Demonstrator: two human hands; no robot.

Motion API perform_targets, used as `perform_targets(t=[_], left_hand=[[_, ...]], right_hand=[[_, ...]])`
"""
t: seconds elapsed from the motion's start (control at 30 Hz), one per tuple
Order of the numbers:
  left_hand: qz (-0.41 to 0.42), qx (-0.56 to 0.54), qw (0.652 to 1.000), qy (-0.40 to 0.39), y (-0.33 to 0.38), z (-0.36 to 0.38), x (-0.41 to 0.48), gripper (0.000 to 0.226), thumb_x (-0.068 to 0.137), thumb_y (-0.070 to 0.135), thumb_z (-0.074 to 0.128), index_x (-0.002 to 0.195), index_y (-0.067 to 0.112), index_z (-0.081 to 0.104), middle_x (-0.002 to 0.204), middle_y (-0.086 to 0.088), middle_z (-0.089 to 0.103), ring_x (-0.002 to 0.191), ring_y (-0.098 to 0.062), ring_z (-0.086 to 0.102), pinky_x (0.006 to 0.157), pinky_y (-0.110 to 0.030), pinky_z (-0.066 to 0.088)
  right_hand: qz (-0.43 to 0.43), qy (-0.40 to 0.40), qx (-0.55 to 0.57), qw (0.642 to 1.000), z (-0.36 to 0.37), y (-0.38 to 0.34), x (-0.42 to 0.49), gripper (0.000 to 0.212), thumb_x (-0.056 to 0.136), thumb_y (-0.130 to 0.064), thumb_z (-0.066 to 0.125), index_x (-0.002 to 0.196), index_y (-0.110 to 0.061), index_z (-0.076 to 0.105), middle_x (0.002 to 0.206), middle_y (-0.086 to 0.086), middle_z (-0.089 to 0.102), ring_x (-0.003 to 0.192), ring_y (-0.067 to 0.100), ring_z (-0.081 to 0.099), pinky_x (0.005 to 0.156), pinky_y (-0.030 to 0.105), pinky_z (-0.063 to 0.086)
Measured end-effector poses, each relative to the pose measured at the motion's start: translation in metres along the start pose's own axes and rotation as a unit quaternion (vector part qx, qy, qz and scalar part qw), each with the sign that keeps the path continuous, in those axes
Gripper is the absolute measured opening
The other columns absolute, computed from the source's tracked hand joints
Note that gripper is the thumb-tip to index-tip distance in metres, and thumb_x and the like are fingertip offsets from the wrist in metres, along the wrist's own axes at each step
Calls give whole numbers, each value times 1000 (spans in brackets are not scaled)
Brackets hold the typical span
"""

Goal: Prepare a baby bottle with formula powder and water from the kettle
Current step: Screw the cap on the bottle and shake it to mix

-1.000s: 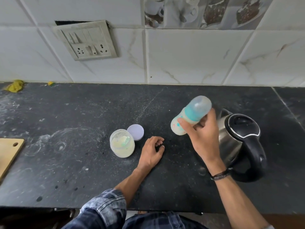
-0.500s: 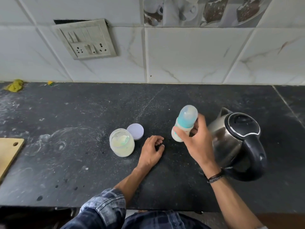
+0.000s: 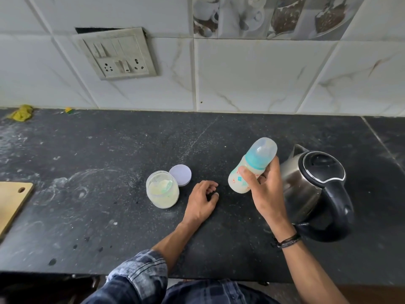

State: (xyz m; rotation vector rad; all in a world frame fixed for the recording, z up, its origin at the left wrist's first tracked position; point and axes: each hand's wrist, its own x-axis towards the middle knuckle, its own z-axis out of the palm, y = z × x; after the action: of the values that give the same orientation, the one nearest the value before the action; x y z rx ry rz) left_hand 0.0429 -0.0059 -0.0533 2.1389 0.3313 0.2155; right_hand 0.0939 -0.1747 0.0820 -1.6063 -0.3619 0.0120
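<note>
Gripping the tilted, milky plastic baby bottle (image 3: 238, 179), right hand (image 3: 266, 191); left hand (image 3: 200, 202) loosely curled, empty.

**Capped baby bottle held above a dark counter**

The right hand (image 3: 266, 189) grips a tilted baby bottle (image 3: 252, 166), apparently holding pale liquid, beside a steel kettle (image 3: 311, 191). The left hand (image 3: 202, 199) rests near an open formula jar (image 3: 162, 189) and its lid (image 3: 180, 177).

Dark speckled stone counter (image 3: 109, 150), dusty with pale smears. Behind it, white marbled tiles (image 3: 252, 73). A grubby switch plate (image 3: 117, 53) hangs crooked.
</note>
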Motion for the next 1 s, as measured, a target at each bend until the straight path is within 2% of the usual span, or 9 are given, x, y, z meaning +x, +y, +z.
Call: perform_targets(t=[0.17,0.3,0.43,0.5,0.57,0.67,0.8,0.93,1.0], left_hand=[[3,-3,1000,2,1,1,0,24,90,14,67,113,23,67,100,13,63,97,-6,57,87,-16,46],[0,3,1000,5,1,0,-3,24,90,14,67,112,23,67,100,13,62,97,-6,57,87,-17,46],[5,-9,1000,6,5,1,-1,24,90,15,67,112,23,67,100,12,63,97,-7,57,88,-21,48],[1,-3,1000,12,5,-2,0,24,90,14,67,112,22,67,100,12,63,97,-7,57,89,-22,48],[0,3,1000,9,2,-1,-4,24,90,14,68,112,22,67,100,12,63,97,-7,57,89,-23,48],[6,-5,1000,3,5,-1,-4,24,90,14,67,113,21,67,100,11,63,97,-7,57,89,-24,49],[3,4,1000,9,6,-2,-3,24,90,13,68,114,18,68,101,8,64,97,-8,58,90,-25,49],[6,-5,1000,4,8,-2,-3,24,91,14,67,114,19,67,101,9,64,97,-7,58,90,-24,49],[4,1,1000,10,6,-5,-1,24,91,14,67,115,19,67,101,9,63,97,-7,57,90,-23,48]], right_hand=[[-69,80,6,994,-1,-10,1,47,84,-55,79,122,-52,52,113,-14,69,101,14,70,88,30,57],[-48,75,-46,995,5,-12,2,53,80,-52,79,122,-38,49,110,-14,68,97,7,69,87,34,59],[-143,131,-18,981,1,-12,-2,63,87,-49,81,133,-22,48,122,-1,68,110,20,69,96,34,56],[-109,91,-48,989,7,-12,4,72,84,-52,82,133,-13,47,122,5,67,111,24,69,98,43,57],[-55,59,-57,995,12,-11,4,68,79,-53,83,130,-23,50,118,-8,68,108,19,69,96,46,57],[-94,88,-35,991,12,-10,-2,57,81,-58,83,125,-46,48,118,-15,68,108,16,70,93,38,58],[-39,46,-35,998,19,-9,2,62,78,-52,83,126,-33,49,120,-10,68,110,19,70,96,48,58],[-114,85,10,990,11,-14,-2,58,84,-49,85,129,-40,49,123,-15,69,115,17,70,97,35,58],[-95,65,-14,993,14,-14,5,59,83,-47,86,127,-39,49,122,-14,68,114,17,69,98,40,58]])
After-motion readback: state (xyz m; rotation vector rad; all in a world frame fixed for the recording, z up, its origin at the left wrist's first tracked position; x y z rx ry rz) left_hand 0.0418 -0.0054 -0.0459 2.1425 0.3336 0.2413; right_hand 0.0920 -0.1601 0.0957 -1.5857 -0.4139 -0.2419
